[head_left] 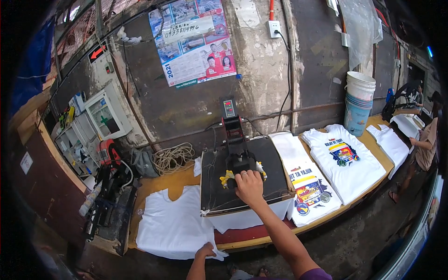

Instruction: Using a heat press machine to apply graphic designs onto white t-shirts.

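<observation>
My right hand (249,186) is closed round the handle of a black heat press (247,161), fingers wrapped over it. Yellowish cloth (227,179) is wrapped at the handle's side. The press's wide black plate lies lowered, and white fabric (252,219) sticks out under its front edge. My left hand (206,252) pinches the lower hem of a plain white T-shirt (175,224), which is spread on the table left of the press. Right of the press lie a printed white T-shirt (310,186) and a stack of printed white shirts (345,161).
The yellow-brown table (242,243) runs along a worn wall. A coil of rope (173,157) and a second black-and-red machine (109,186) stand left. Stacked buckets (359,105) are at the back right. Beyond them, a person (425,144) stands by another white shirt (389,142).
</observation>
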`<state>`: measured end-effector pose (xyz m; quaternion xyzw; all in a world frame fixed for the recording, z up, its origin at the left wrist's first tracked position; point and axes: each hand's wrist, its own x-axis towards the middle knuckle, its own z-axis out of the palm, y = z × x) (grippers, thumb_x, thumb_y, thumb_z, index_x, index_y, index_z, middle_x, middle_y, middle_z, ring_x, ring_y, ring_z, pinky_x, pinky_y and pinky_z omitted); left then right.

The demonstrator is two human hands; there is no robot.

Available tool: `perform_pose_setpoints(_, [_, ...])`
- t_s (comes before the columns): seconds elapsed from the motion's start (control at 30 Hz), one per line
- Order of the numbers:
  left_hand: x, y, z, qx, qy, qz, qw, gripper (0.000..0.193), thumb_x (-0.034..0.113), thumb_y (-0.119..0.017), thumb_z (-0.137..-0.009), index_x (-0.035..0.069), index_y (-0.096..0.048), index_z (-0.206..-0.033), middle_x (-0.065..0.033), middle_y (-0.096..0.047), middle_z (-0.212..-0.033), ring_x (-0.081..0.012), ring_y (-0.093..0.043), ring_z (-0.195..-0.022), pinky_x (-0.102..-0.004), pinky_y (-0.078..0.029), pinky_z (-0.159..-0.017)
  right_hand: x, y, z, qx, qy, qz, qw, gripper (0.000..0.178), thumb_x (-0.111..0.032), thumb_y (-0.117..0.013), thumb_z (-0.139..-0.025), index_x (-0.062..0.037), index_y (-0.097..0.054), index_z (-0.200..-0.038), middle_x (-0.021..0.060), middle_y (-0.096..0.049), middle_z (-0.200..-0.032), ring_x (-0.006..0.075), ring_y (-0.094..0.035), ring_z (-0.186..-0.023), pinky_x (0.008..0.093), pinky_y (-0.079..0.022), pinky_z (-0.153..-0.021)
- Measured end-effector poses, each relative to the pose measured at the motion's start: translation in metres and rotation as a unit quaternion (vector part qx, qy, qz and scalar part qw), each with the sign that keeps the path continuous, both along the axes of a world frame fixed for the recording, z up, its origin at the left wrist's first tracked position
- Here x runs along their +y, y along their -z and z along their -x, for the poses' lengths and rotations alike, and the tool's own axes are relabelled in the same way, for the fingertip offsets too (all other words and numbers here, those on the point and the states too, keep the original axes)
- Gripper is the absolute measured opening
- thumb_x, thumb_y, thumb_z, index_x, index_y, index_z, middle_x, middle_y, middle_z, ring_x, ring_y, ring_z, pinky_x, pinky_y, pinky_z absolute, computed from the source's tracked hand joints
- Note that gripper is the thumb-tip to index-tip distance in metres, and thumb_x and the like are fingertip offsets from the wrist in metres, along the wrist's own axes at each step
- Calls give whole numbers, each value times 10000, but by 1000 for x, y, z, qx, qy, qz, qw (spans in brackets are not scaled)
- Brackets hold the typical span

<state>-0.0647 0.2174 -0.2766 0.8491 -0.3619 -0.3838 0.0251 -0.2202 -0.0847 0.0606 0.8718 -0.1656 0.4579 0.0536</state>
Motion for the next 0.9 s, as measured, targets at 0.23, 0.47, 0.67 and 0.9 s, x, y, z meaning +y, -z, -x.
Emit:
perform_pose_setpoints(0.23, [-2, -10, 3, -1, 9, -5, 1000, 736, 311, -893, -582, 8, -536, -1150, -196, -594, -1172, -351, -560, -1130, -383, -470, -954, 0, 1, -1, -13, -5, 10, 1000, 359, -131, -746, -525, -93, -577, -839, 66, -584, -847, 242, -567, -831, 375, -419, -748])
perform_pose_setpoints(0.47, [-1, -15, 6, 5, -2, 9, 1000, 690, 268, -895, -585, -1, -563, -1127, -197, -599, -1169, -348, -562, -1133, -384, -471, -948, 1, -2, 1, -9, -10, 13, 1000, 289, -118, -725, -579, -101, -564, -818, 58, -585, -831, 235, -558, -806, 370, -412, -734])
perform_pose_setpoints(0.67, [-1, -22, 9, -9, 57, -2, 998, 768, 315, -862, -608, -46, -538, -1203, -236, -550, -1228, -351, -525, -1183, -370, -445, -986, 0, -1, 0, -4, -11, 10, 1000, 306, -121, -735, -568, -104, -567, -824, 59, -583, -838, 234, -560, -811, 372, -420, -738])
perform_pose_setpoints(0.9, [0, -16, 12, -30, 53, 54, 997, 824, 308, -854, -615, -79, -502, -1252, -230, -536, -1250, -346, -517, -1190, -358, -431, -1008, 0, 0, -1, -17, -16, -1, 1000, 368, -121, -736, -503, -98, -554, -821, 66, -590, -861, 249, -553, -801, 388, -431, -742])
